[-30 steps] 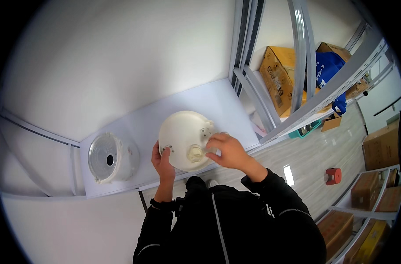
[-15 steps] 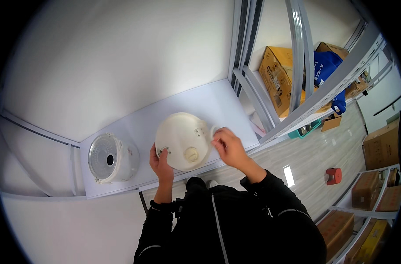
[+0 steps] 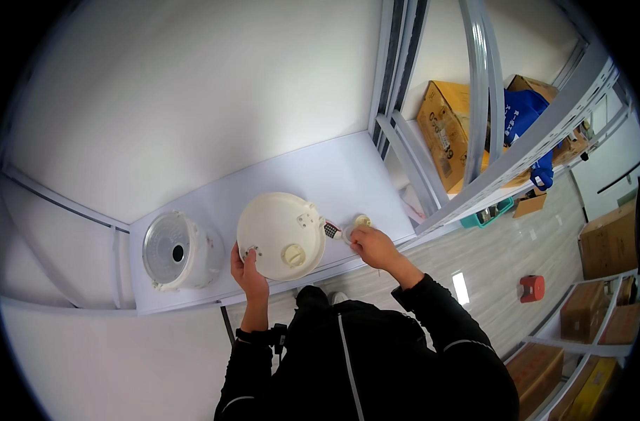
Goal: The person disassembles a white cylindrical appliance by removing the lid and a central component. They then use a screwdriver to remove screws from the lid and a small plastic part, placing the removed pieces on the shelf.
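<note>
A round cream-white appliance lid [image 3: 272,231] is tilted up over the white shelf top, its inner side with small fittings and a round cap showing. My left hand [image 3: 251,274] grips its lower left rim, thumb on the near face. At the right, my right hand [image 3: 374,249] is closed in a pinch on a small translucent white ring [image 3: 347,234], partly hidden by the fingers. Just beyond those fingers lies a small round cream cap [image 3: 363,220]. Between lid and ring is a small piece with a dark grid face [image 3: 331,230], its kind unclear.
To the left, a white cylindrical appliance body [image 3: 206,256] lies with its grey metal disc, dark-centred, facing sideways. Metal shelf posts [image 3: 404,63] rise at the right, before a yellow carton [image 3: 450,133]. A red stool [image 3: 532,288] stands on the floor.
The lid has shifted slightly left and down with my left hand. My right hand has moved right and down with the ring, away from the lid; the cream cap and dark-grid piece now show.
</note>
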Demonstrator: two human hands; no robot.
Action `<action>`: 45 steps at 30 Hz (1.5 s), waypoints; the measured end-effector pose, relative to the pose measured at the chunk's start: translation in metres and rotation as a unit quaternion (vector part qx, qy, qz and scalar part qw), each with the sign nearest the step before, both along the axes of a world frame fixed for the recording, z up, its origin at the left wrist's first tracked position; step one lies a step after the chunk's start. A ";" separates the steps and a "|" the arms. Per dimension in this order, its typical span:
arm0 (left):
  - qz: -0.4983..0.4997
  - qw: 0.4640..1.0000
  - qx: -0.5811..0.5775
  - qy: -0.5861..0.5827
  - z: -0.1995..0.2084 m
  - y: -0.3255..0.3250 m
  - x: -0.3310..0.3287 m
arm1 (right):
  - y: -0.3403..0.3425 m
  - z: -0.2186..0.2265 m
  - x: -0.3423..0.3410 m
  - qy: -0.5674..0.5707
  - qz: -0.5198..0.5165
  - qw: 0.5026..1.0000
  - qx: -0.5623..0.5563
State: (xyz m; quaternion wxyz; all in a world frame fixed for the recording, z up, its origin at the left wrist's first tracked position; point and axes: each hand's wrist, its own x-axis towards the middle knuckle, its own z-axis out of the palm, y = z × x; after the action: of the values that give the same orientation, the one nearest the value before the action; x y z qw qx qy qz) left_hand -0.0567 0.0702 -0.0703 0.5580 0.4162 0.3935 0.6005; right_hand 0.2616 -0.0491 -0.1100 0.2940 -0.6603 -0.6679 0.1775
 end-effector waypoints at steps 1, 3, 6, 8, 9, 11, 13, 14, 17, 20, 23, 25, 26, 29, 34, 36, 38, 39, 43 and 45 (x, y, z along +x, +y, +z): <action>0.003 1.000 0.000 -0.006 0.000 -0.001 -0.003 | 0.003 0.001 0.000 -0.013 -0.005 1.000 -0.010; 0.008 1.000 0.000 -0.021 -0.001 -0.002 -0.005 | 0.008 0.000 0.003 -0.085 0.001 0.995 0.046; 0.018 1.000 0.005 -0.008 -0.002 -0.001 -0.007 | 0.015 -0.004 0.008 -0.130 -0.019 0.990 0.051; 0.018 1.000 0.010 -0.012 -0.002 -0.002 -0.009 | 0.020 -0.005 0.011 -0.141 -0.029 0.989 0.031; 0.019 1.000 0.012 -0.014 -0.002 -0.003 -0.010 | 0.022 -0.003 0.011 -0.147 -0.027 0.988 0.022; 0.028 1.000 0.009 -0.006 -0.003 -0.004 -0.011 | 0.024 -0.004 0.011 -0.156 -0.023 0.987 0.024; 0.031 0.999 0.006 -0.001 -0.004 -0.005 -0.011 | 0.026 -0.008 0.010 -0.160 -0.018 0.986 0.043; 0.032 0.999 0.004 0.001 -0.006 -0.005 -0.013 | 0.026 -0.007 0.009 -0.165 -0.018 0.985 0.041; 0.033 0.999 0.003 -0.006 -0.011 -0.006 -0.015 | 0.025 -0.007 0.004 -0.172 -0.015 0.984 0.039; 0.025 1.000 0.004 -0.003 -0.005 -0.007 -0.013 | 0.024 -0.007 0.003 -0.168 -0.014 0.984 0.054; 0.024 1.000 -0.002 0.003 -0.009 -0.008 -0.015 | 0.027 0.003 -0.001 -0.153 -0.043 0.986 0.057; 0.031 0.999 -0.008 0.015 -0.015 -0.009 -0.018 | 0.031 0.011 -0.009 -0.129 -0.069 0.989 0.035; 0.036 0.999 -0.010 0.025 -0.015 -0.008 -0.017 | 0.037 0.014 -0.012 -0.120 -0.061 0.990 0.046; 0.040 0.999 -0.012 0.022 -0.020 -0.010 -0.018 | 0.052 0.022 -0.022 -0.113 -0.035 0.991 0.055; 0.046 0.999 -0.019 0.015 -0.024 -0.018 -0.029 | 0.072 0.025 -0.038 -0.164 -0.016 0.986 0.005; 0.048 0.998 -0.027 0.007 -0.035 -0.019 -0.037 | 0.074 0.020 -0.042 -0.160 -0.007 0.987 -0.009; 0.036 0.999 -0.031 0.017 -0.045 -0.016 -0.045 | 0.078 0.009 -0.043 -0.159 -0.007 0.987 -0.008; 0.031 0.999 -0.033 0.022 -0.050 -0.015 -0.048 | 0.080 0.000 -0.042 -0.159 -0.009 0.987 0.002; 0.033 0.997 -0.074 0.008 -0.066 -0.008 -0.047 | 0.084 -0.007 -0.043 -0.088 -0.066 0.994 0.027; 0.015 0.994 -0.104 0.026 -0.066 -0.001 -0.044 | 0.084 0.007 -0.042 -0.003 -0.093 0.995 0.045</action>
State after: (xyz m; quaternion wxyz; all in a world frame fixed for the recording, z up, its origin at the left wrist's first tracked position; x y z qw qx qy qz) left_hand -0.1002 0.0688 -0.1366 0.5787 0.3655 0.4744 0.5535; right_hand 0.2197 0.0345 -0.1031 0.3363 -0.7061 -0.6120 0.1174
